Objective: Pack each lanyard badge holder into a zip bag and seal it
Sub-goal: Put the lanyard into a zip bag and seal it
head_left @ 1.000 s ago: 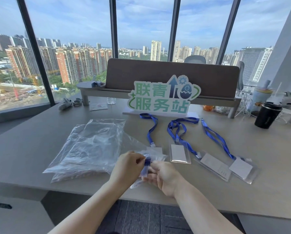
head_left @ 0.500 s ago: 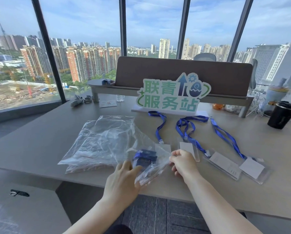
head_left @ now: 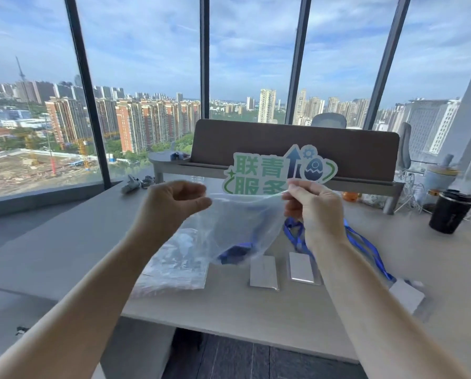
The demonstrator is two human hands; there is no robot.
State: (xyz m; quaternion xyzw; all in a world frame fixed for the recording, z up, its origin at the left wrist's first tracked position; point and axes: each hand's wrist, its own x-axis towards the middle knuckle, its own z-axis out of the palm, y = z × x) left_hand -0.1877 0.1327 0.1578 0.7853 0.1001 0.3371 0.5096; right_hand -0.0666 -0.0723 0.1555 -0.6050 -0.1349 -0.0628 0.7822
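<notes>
- Both hands are raised above the bench [head_left: 65,242], holding a clear zip bag [head_left: 237,222] by its top edge; the left hand [head_left: 171,212] has its fingers curled and pinches the left end of the edge, the right hand [head_left: 315,212] pinches the right end between thumb and fingers
- The zip bag hangs between the hands, off the bench; a blue lanyard badge holder [head_left: 235,253] lies bunched in its lowest corner
- On the bench below, a heap of empty clear bags [head_left: 174,266] lies to the left; two badge holders [head_left: 264,272] [head_left: 303,268] lie flat side by side just right of the heap, with a third [head_left: 406,295] further right near the edge; their blue lanyards [head_left: 365,244] trail away behind the right forearm
- Further back stands a green-lettered cut-out sign [head_left: 272,170], partly hidden by the bag and the right hand; a black tumbler [head_left: 451,210] stands well to the right
- Behind it runs a brown desk divider [head_left: 256,140], then tall windows [head_left: 147,64] onto a city skyline
</notes>
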